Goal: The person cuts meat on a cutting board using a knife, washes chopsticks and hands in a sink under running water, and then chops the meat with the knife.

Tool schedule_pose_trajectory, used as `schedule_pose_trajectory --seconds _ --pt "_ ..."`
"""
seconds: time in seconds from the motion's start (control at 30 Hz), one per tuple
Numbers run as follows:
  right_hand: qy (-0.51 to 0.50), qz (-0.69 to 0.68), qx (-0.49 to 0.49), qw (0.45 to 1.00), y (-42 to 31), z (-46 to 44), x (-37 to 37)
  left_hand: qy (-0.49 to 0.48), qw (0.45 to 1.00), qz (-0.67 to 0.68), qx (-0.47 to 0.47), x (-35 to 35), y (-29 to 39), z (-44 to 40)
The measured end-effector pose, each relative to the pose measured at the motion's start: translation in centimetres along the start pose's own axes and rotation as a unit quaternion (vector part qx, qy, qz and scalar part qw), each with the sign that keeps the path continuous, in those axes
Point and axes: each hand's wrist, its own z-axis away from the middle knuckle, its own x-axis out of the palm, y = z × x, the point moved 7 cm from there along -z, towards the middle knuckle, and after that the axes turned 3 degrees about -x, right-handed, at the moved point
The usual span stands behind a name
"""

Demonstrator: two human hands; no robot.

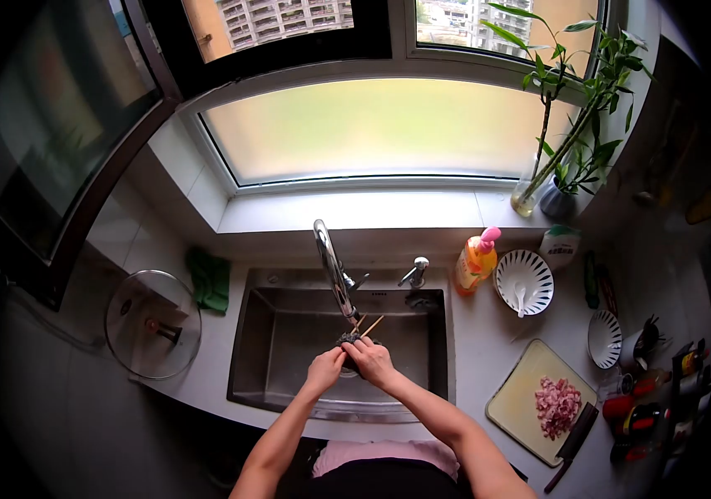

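Note:
Over the steel sink (289,333), just below the spout of the chrome faucet (330,264), both hands are close together. My left hand (326,368) has its fingers closed at the left side of a small dark scrubber-like item (346,338). My right hand (370,359) is closed around the same area from the right. Thin wooden chopsticks (374,325) stick up from between the hands. The fingertips partly hide the dark item, and its exact kind is hard to make out.
An orange bottle with pink pump (476,264) and a striped bowl with a spoon (524,284) stand right of the sink. A cutting board (512,406) holds chopped meat (557,407) and a knife (577,432). Left are a glass lid (135,353) and green cloth (208,280).

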Motion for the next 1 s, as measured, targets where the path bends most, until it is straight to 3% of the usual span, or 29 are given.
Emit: schedule_pose_trajectory --seconds 0.03,0.17,0.33,0.4,0.57,0.6,0.7,0.77,0.9,1.0 --pt "-0.004 0.003 -0.010 1.000 0.6 0.1 0.3 -0.003 1.000 0.007 -0.017 -0.2 0.0 0.4" --pt "0.000 0.065 0.101 0.993 6.8 0.5 0.5 0.021 0.999 -0.033 -0.019 -1.4 1.6 2.5" --pt "0.008 0.020 0.015 1.000 -0.5 0.2 1.6 0.074 0.997 0.014 0.018 -0.5 0.5 0.5" --pt "0.024 0.016 0.009 1.000 0.5 -0.1 1.1 0.015 0.991 0.130 -0.016 -0.2 -0.4 0.5" --pt "-0.010 0.074 0.085 0.994 5.1 -0.3 0.9 -0.032 0.977 0.199 -0.073 0.1 -1.8 1.2" --pt "0.006 0.066 0.059 0.996 3.9 -0.4 1.0 -0.039 0.973 0.214 -0.082 0.2 -2.0 1.1" --pt "0.003 0.036 0.018 0.999 -0.5 -0.3 1.5 -0.036 0.981 0.175 -0.079 -0.5 -1.0 0.5" --pt "0.012 0.023 0.010 1.000 0.9 -0.2 1.0 -0.034 0.983 0.167 -0.068 -1.6 -0.2 1.6" --pt "-0.013 0.089 0.101 0.991 6.0 -0.5 1.0 -0.043 0.983 0.160 -0.074 -1.5 -0.6 1.7" --pt "0.017 0.056 0.019 0.998 1.1 -0.8 1.7 -0.025 0.983 0.169 -0.061 -0.5 -1.0 0.9"
